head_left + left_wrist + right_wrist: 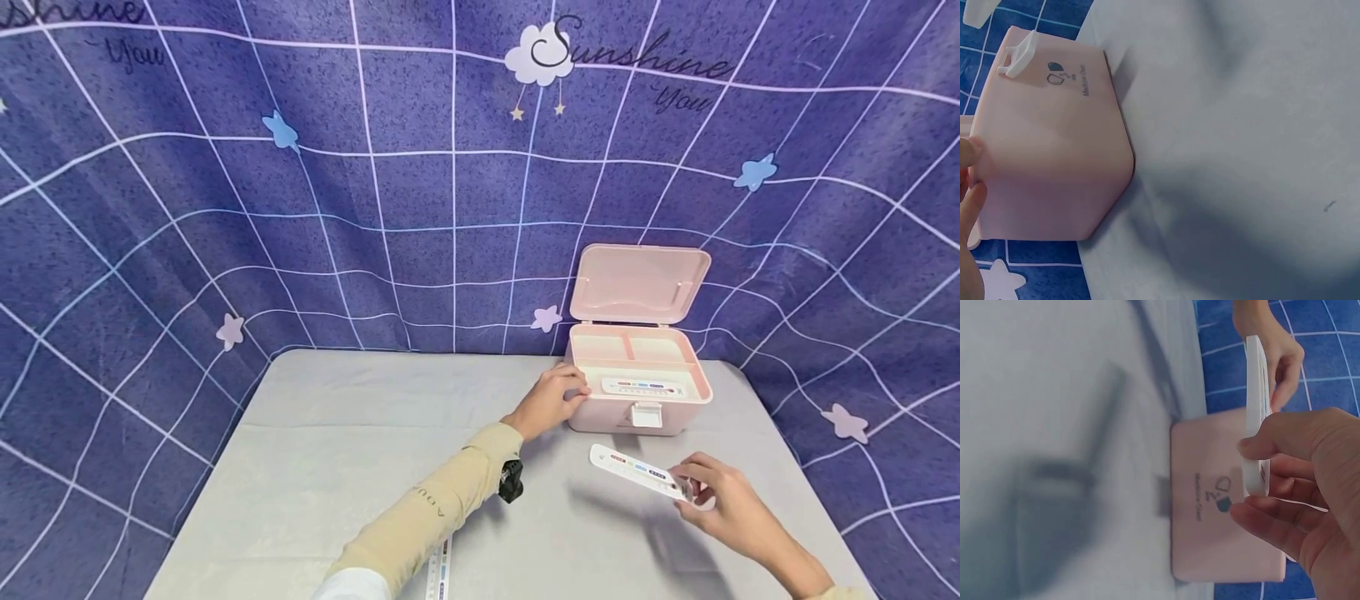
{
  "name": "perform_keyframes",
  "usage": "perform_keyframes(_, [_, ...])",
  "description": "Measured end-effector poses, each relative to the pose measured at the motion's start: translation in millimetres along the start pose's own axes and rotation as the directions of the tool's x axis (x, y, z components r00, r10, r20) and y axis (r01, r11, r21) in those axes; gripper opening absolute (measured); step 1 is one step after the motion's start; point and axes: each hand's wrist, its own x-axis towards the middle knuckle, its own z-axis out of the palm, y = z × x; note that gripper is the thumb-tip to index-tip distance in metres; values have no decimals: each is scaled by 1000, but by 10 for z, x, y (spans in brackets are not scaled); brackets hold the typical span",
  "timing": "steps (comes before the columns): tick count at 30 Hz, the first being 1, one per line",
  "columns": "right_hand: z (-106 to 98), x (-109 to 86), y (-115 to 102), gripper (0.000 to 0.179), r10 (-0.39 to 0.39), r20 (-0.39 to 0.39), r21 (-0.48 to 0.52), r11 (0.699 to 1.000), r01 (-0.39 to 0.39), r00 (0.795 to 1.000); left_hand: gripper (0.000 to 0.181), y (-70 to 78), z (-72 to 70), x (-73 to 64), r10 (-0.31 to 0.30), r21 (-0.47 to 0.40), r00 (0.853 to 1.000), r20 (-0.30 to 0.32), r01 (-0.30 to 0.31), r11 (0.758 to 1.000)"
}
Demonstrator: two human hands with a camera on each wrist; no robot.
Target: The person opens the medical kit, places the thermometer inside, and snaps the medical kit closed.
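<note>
A pink medicine box (611,417) stands at the back right of the table with its lid (637,283) raised. My left hand (549,402) holds the box at its left front corner, thumb and fingers on the rim (977,150). In front of the box, above the table, my right hand (731,507) pinches a flat white thermometer (633,472) by its right end. The thermometer's other end points left, and its edge shows in the right wrist view. Another white thermometer (642,388) lies in the front compartment of the box.
A further white thermometer (439,573) lies on the grey tabletop (337,442) at the front, partly hidden by my left sleeve (427,508). Behind the table hangs a blue curtain (420,192) with grid lines and stars. The box's white latch (647,414) hangs at its front.
</note>
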Motion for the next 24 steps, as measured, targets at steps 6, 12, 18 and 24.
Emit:
perform_keyframes(6, [-140,108,97,40,-22,-5,-23,999,22,1000,10,14,-12,1,-1,8,1000,-2,1,1000])
perform_keyframes(12, [-249,239,208,39,-37,4,-51,998,37,999,9,2,-3,-17,3,22,1000,-13,-2,1000])
perform_keyframes(18, [-370,354,310,37,-45,4,-119,992,45,999,10,-2,20,-25,1,18,1000,-10,-1,1000])
perform_keyframes(24, [-481,529,427,36,-59,0,-166,984,59,998,10,18,-3,-15,-7,36,1000,0,7,999])
